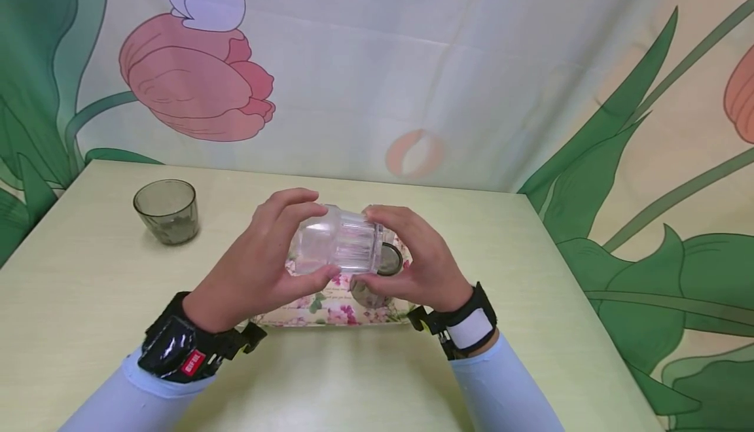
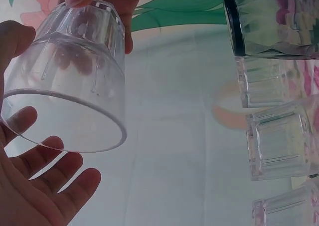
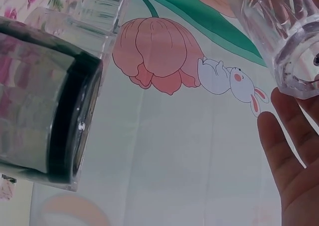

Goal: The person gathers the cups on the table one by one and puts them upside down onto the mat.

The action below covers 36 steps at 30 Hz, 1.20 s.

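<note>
A clear faceted cup [image 1: 340, 242] is held sideways above the floral-patterned tray [image 1: 338, 315], its wide rim toward the left and its narrower base toward the right. My left hand [image 1: 268, 255] grips the rim end, fingers over the top and thumb below. At the base end, my right hand [image 1: 415, 258] holds it between thumb and fingers. In the left wrist view the cup's open mouth [image 2: 65, 94] faces the spread left fingers. Partly hidden behind my right hand stands a dark-rimmed grey cup [image 1: 390, 260].
A smoky grey cup [image 1: 167, 216] stands alone at the table's back left. Several clear cups [image 2: 279, 141] stand in a row by the dark-rimmed one in the left wrist view. Behind the pale table [image 1: 76, 314] hangs a printed curtain [image 1: 353, 78].
</note>
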### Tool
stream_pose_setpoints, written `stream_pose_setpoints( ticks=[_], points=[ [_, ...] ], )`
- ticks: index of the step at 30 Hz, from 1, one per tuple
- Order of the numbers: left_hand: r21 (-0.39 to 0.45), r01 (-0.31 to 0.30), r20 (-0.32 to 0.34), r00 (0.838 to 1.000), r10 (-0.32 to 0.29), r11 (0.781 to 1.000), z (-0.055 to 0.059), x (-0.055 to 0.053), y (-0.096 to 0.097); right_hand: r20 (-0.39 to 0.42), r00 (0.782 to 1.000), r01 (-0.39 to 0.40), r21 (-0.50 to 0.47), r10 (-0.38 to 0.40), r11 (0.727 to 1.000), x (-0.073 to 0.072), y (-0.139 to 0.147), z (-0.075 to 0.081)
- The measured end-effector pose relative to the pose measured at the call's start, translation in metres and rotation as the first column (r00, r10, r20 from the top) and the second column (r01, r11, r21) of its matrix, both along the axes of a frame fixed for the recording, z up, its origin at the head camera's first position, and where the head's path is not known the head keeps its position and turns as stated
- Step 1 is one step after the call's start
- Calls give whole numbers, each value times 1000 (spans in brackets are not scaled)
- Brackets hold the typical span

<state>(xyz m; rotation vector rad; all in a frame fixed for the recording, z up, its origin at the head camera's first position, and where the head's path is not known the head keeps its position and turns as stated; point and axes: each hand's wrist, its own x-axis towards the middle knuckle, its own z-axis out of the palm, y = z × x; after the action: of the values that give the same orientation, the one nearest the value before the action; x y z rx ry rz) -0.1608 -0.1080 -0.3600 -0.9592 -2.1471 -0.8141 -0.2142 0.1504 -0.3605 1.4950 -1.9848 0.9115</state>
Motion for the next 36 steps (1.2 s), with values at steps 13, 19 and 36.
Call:
stream_pose_setpoints(
  ticks=[13, 19, 36],
  points=[
    [-25, -23, 37, 999, 24, 999, -3, -4, -3, 6, 999, 33, 17, -33, 999, 2, 1, 2],
    [-21, -8, 55, 998, 9, 1000, -5, -6, -6, -17, 1000, 20, -9, -20, 1000, -1, 1, 1],
    [-50, -67, 126, 989, 72, 997, -5, -11, -16, -6, 997, 72, 103, -72, 992, -16, -5, -4]
  ],
)
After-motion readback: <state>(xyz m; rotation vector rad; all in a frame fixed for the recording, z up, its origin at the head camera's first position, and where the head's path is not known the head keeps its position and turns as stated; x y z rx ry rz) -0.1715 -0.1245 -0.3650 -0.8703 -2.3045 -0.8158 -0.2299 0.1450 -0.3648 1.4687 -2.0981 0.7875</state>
